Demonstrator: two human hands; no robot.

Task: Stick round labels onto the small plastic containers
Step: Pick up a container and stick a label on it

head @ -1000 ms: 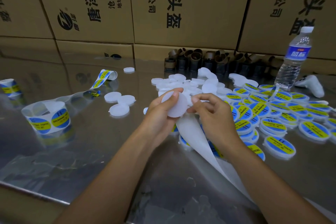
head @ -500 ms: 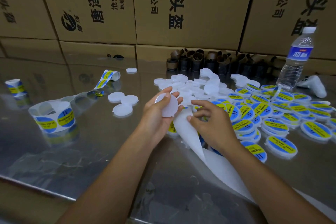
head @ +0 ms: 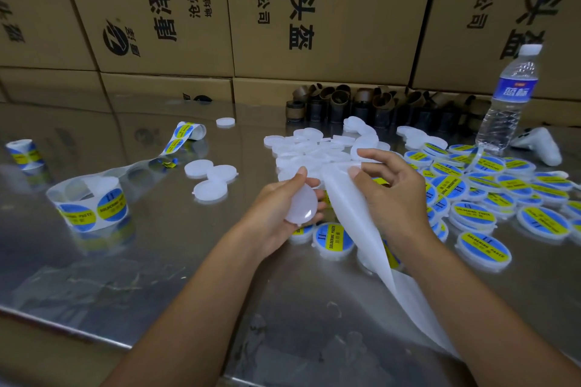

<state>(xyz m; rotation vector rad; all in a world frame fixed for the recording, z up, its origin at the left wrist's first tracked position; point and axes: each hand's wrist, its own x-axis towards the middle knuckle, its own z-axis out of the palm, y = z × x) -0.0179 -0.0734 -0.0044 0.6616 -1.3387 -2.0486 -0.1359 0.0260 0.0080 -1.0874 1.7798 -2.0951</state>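
My left hand (head: 276,210) holds a plain white round container (head: 301,204), tilted on edge. Just right of it my right hand (head: 390,188) pinches the top of a white backing strip (head: 361,239) that trails down toward the table's near edge. Behind the hands lies a pile of unlabelled white containers (head: 317,148). Several containers with blue-and-yellow labels (head: 481,195) are spread to the right. One labelled container (head: 333,239) lies just below my left hand. A label roll (head: 91,204) stands at the left.
Three white containers (head: 210,176) lie left of centre on the shiny metal table (head: 157,261). A smaller label roll (head: 23,154) and a curled label strip (head: 185,133) sit far left. Brown cardboard cores (head: 345,104), a water bottle (head: 509,97), a white object (head: 540,144) and cardboard boxes (head: 314,9) line the back.
My left hand lowered the white container and turned it more edge-on. My right hand moved from the container's edge to the top of the backing strip and lifted it.
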